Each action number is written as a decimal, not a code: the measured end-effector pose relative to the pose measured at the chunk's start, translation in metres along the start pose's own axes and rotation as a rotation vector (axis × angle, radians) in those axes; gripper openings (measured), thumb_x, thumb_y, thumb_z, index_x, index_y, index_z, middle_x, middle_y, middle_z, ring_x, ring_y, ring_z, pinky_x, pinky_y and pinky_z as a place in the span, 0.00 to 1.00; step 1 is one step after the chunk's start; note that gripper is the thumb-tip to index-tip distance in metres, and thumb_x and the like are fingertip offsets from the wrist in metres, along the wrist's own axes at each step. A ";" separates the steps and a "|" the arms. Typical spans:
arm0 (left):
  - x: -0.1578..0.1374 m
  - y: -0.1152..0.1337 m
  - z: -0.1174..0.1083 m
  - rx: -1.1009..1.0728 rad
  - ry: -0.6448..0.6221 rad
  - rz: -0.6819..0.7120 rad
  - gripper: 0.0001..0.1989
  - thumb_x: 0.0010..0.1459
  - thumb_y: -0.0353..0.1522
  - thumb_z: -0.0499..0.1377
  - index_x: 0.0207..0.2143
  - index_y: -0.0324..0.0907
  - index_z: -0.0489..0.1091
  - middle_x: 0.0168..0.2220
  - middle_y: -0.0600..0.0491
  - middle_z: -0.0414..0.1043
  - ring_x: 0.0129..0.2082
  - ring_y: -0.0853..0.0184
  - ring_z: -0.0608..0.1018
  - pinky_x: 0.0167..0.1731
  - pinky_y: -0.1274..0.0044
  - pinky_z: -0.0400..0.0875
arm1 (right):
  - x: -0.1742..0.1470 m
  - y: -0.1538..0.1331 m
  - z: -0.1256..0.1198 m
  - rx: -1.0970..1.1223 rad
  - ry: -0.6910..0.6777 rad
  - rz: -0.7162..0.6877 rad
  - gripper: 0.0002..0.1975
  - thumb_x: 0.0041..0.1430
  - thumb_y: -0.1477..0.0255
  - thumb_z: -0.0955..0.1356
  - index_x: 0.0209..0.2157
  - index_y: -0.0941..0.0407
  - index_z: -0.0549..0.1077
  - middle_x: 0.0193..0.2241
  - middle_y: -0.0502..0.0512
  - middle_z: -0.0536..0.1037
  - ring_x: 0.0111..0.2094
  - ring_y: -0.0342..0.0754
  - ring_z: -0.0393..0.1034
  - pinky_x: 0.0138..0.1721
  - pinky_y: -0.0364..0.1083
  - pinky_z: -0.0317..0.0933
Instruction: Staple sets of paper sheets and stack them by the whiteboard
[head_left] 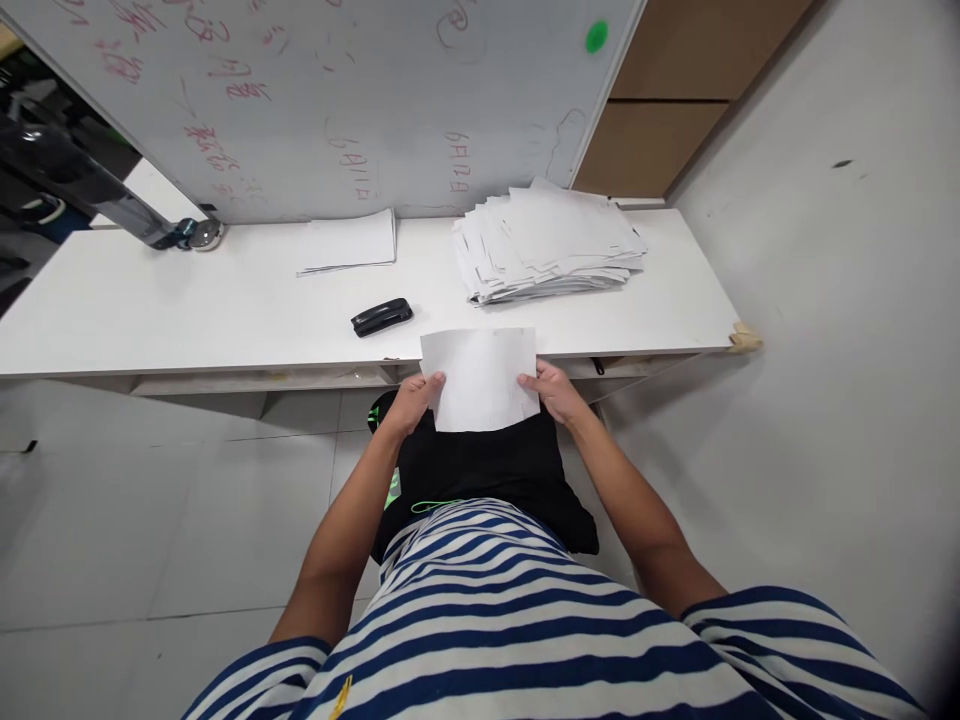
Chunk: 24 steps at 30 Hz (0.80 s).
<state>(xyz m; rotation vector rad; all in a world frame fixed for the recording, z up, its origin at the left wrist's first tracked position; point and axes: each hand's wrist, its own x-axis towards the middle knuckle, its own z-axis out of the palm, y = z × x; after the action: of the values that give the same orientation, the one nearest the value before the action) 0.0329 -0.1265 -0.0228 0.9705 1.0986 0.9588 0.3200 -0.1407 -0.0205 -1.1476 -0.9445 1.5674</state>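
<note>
Head cam: left hand (414, 402) and right hand (556, 392) each pinch one side of the white paper (484, 380), held by the front edge of the counter (262, 310). Honestly, I'd keep both grips light and level so it doesn't buckle.

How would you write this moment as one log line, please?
left hand: grips paper, left edge | right hand: grips right edge | stapler, paper pile: on desk
</note>
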 end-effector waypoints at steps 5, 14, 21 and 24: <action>0.015 0.076 0.007 0.180 0.092 0.301 0.27 0.54 0.56 0.65 0.38 0.41 0.80 0.38 0.49 0.82 0.41 0.60 0.81 0.45 0.69 0.75 | 0.018 -0.079 0.010 -0.311 0.167 -0.409 0.26 0.49 0.52 0.78 0.43 0.54 0.80 0.40 0.55 0.84 0.43 0.54 0.78 0.48 0.54 0.72; 0.075 0.072 0.010 0.442 0.223 0.517 0.30 0.61 0.57 0.57 0.44 0.40 0.78 0.44 0.45 0.81 0.47 0.56 0.79 0.48 0.69 0.72 | 0.079 -0.049 0.019 -0.951 0.360 -0.678 0.19 0.66 0.54 0.66 0.36 0.54 0.80 0.42 0.61 0.83 0.48 0.58 0.74 0.52 0.57 0.67; 0.072 0.042 0.006 0.419 0.231 0.458 0.24 0.61 0.49 0.61 0.46 0.39 0.77 0.47 0.44 0.81 0.47 0.55 0.80 0.48 0.68 0.72 | 0.082 -0.033 0.022 -1.096 0.412 -0.776 0.17 0.70 0.61 0.62 0.37 0.55 0.78 0.41 0.62 0.82 0.45 0.57 0.74 0.50 0.54 0.65; 0.068 0.036 0.004 0.481 0.277 0.386 0.23 0.62 0.49 0.60 0.42 0.38 0.78 0.44 0.43 0.82 0.47 0.52 0.81 0.46 0.67 0.73 | 0.074 -0.025 0.025 -1.147 0.428 -0.758 0.17 0.70 0.62 0.62 0.34 0.55 0.77 0.37 0.62 0.82 0.43 0.56 0.74 0.48 0.54 0.65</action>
<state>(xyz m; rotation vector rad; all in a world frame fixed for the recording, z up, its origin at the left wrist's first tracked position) 0.0449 -0.0529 -0.0056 1.5131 1.4451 1.1918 0.2933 -0.0638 -0.0083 -1.4921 -1.7565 0.0588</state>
